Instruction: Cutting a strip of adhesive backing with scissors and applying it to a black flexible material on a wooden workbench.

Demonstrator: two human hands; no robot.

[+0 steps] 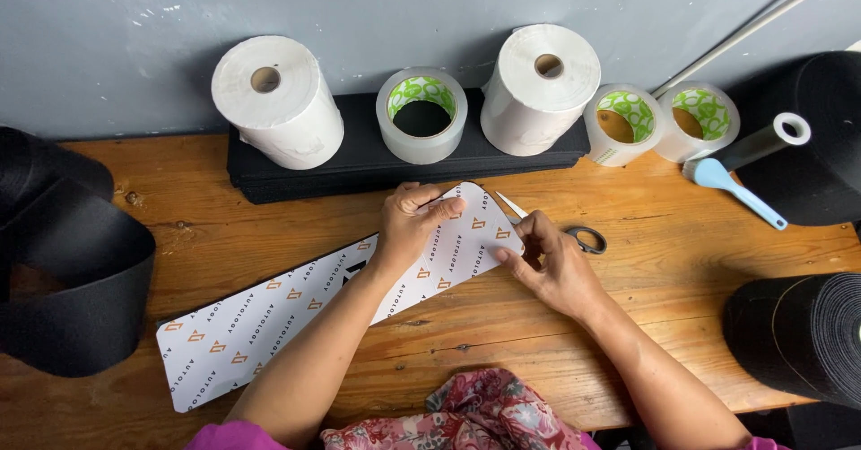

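Head view: printed card (296,311) under both hands (475,239).

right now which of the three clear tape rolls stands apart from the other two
The tape roll on the black pad, between the two white paper rolls. The other two tape rolls sit touching at the right, on the wooden table.

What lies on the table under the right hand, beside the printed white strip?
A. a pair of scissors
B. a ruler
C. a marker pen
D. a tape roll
A: a blade tip and a black handle loop of the scissors stick out either side of the right hand, next to the printed white strip.
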